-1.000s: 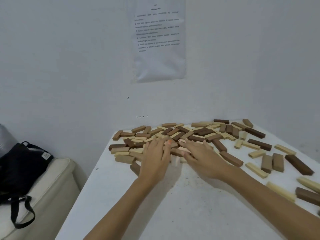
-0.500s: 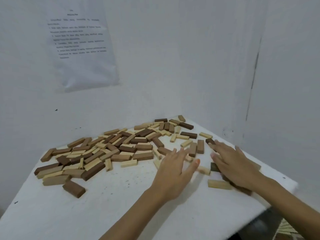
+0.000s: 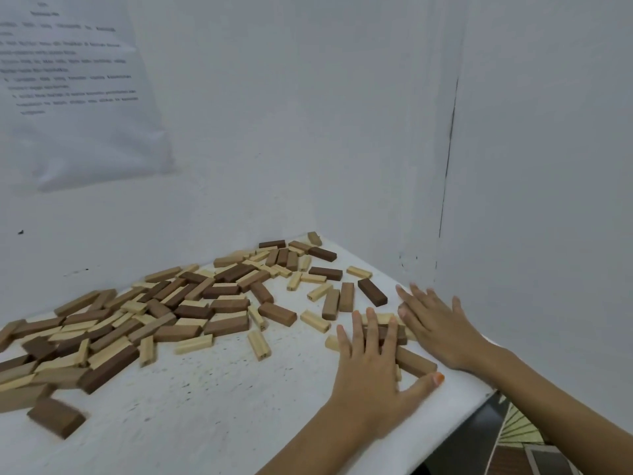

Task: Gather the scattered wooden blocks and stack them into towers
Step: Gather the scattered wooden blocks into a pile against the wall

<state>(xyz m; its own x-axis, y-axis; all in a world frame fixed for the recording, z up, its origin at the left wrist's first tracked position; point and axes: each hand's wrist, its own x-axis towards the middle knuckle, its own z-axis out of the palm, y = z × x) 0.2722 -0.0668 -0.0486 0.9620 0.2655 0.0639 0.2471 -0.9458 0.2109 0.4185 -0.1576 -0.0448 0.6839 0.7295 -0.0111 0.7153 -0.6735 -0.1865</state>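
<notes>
Dozens of blocks (image 3: 191,303), pale and dark brown, are lying flat and scattered over a white worktop (image 3: 212,406). They are lying thickest at the left and centre of the frame and thinning toward the far corner. The worktop is sitting in the angle between a white back wall (image 3: 257,132) and a white side wall (image 3: 548,166), and its surface is showing dark specks and scuffs. Its edge is ending at the lower right of the frame, where a patterned floor (image 3: 520,430) is showing beyond it. A printed sheet (image 3: 75,97) is hanging on the back wall at the upper left, its text too blurred to read. A thin dark crack (image 3: 448,149) is running down the side wall.

At the lower right, the left hand (image 3: 370,371) is lying palm down on a small cluster (image 3: 416,364) of blocks, fingers straight and spread wide, thumb stretching toward the edge. The right hand (image 3: 438,323) is resting just beside it, close to the side wall, fingers likewise wide and flat, gripping nothing.
</notes>
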